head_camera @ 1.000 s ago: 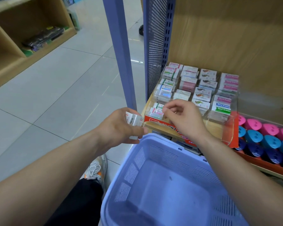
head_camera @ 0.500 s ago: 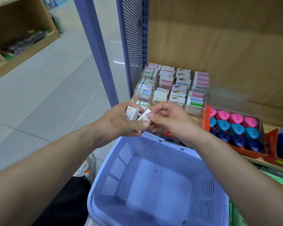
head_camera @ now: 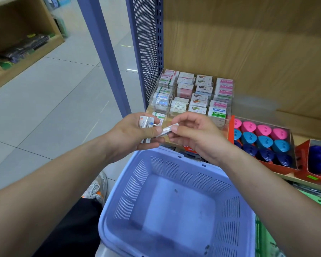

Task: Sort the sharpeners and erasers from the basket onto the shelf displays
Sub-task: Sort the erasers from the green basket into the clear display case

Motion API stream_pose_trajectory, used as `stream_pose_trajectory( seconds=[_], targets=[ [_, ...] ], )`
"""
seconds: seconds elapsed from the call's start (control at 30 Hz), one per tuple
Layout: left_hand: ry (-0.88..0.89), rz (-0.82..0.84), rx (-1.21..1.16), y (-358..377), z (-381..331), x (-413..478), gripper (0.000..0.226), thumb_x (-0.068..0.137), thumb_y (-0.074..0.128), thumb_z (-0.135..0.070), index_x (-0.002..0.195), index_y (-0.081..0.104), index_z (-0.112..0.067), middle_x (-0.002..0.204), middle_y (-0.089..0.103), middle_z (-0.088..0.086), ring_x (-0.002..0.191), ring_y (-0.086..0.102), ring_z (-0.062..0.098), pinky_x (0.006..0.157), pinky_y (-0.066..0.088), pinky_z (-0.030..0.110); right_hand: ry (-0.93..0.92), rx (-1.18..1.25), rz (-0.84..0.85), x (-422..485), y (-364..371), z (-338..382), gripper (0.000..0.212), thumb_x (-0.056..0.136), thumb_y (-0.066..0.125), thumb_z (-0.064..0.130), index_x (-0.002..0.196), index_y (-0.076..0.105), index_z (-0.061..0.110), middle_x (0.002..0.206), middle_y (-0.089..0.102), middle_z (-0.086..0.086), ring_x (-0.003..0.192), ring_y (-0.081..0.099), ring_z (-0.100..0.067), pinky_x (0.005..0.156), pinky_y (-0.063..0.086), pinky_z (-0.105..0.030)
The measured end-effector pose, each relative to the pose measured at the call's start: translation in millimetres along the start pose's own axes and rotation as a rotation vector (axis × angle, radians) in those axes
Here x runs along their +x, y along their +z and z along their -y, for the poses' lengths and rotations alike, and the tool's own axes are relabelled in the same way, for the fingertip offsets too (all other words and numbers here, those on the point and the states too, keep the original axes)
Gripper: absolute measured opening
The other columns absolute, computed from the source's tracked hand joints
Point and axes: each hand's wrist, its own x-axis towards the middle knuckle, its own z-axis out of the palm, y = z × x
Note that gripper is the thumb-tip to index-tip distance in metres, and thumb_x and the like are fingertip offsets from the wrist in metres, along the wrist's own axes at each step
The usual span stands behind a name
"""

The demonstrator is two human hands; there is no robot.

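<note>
The left hand [head_camera: 130, 134] is curled round a small stack of wrapped erasers [head_camera: 146, 122], thumb lying across the front. The right hand [head_camera: 196, 138] pinches a single eraser [head_camera: 165, 130] between thumb and forefinger, right at the tip of the left thumb (whether that thumb grips it too, I cannot tell). Both hands hover over the far rim of the basket [head_camera: 174, 169], just in front of the shelf.

The basket below shows a bare bottom but for a few dark specks, so by my reading the unloading is almost done. Beyond the hands, the clear display [head_camera: 193, 95] is well filled with rows of packets, and the sharpeners [head_camera: 261, 140] sit packed in a red tray [head_camera: 231, 130] to its right. What looks left is to place the pinched eraser, then the handful in the left hand.
</note>
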Motion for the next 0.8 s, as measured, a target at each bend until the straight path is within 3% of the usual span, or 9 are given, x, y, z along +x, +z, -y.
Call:
stream_pose_trajectory(
  seconds=[0.1, 0.2, 0.33, 0.47, 0.57, 0.7, 0.8],
  targets=[
    [0.028, -0.032, 0.003, 0, 1, 2, 0.027, 0.084, 0.073, 0.004, 0.103, 0.06, -0.009, 0.089, 0.071, 0.009, 0.084, 0.073, 0.023, 0.072, 0.062, 0.028, -0.012, -0.051, -0.039, 3, 2, -2, 0.008, 0.088, 0.069, -0.003, 0.091, 0.069, 0.004, 0.095, 0.071, -0.021, 0.079, 0.072, -0.02, 0.076, 0.062, -0.028],
    [0.051, -0.062, 0.009, -1, 0, 4, 0.032, 0.08, 0.073, 0.011, 0.099, 0.059, -0.01, 0.092, 0.068, 0.012, 0.082, 0.071, 0.023, 0.07, 0.062, 0.027, -0.018, -0.132, -0.03, 5, 0, -6, 0.024, 0.084, 0.071, -0.011, 0.096, 0.071, 0.009, 0.096, 0.075, -0.011, 0.083, 0.074, -0.02, 0.078, 0.061, -0.031],
    [0.063, -0.088, 0.069, -1, 2, 5, 0.035, 0.081, 0.072, 0.015, 0.105, 0.059, -0.007, 0.098, 0.066, 0.016, 0.084, 0.07, 0.024, 0.068, 0.062, 0.027, 0.008, -0.252, -0.066, 6, -1, -5, 0.035, 0.077, 0.078, -0.012, 0.097, 0.072, 0.016, 0.095, 0.074, -0.002, 0.076, 0.071, -0.008, 0.072, 0.056, -0.022],
    [0.033, -0.083, 0.172, -1, 9, 8, 0.033, 0.089, 0.071, 0.004, 0.115, 0.056, -0.008, 0.1, 0.066, 0.015, 0.086, 0.071, 0.025, 0.071, 0.063, 0.031, 0.09, -0.374, -0.108, -1, -8, -12, 0.031, 0.077, 0.081, -0.006, 0.093, 0.074, 0.019, 0.101, 0.069, -0.008, 0.074, 0.067, -0.016, 0.07, 0.061, -0.031],
    [-0.046, -0.02, 0.325, 0, 16, 8, 0.025, 0.095, 0.068, -0.008, 0.112, 0.051, -0.014, 0.095, 0.072, 0.01, 0.075, 0.071, 0.023, 0.067, 0.061, 0.037, 0.138, -0.378, -0.118, -10, -27, -27, 0.028, 0.081, 0.077, -0.008, 0.097, 0.074, 0.015, 0.094, 0.069, -0.009, 0.066, 0.068, -0.017, 0.072, 0.061, -0.029],
    [-0.055, 0.022, 0.557, 5, 24, 11, 0.017, 0.094, 0.066, -0.01, 0.101, 0.052, -0.017, 0.091, 0.068, 0.015, 0.059, 0.061, 0.015, 0.055, 0.054, 0.03, 0.142, -0.421, -0.302, -12, -68, -44, 0.027, 0.088, 0.07, -0.007, 0.095, 0.074, 0.018, 0.101, 0.071, -0.018, 0.077, 0.072, -0.021, 0.075, 0.062, -0.028],
    [-0.02, 0.038, 0.634, 8, 25, 14, 0.016, 0.095, 0.067, -0.013, 0.097, 0.055, -0.024, 0.082, 0.063, 0.007, 0.058, 0.057, 0.013, 0.054, 0.053, 0.027, 0.115, -0.47, -0.468, 2, -95, -47, 0.024, 0.088, 0.072, -0.001, 0.093, 0.072, 0.022, 0.099, 0.071, -0.013, 0.081, 0.075, -0.026, 0.081, 0.062, -0.038]
  ],
)
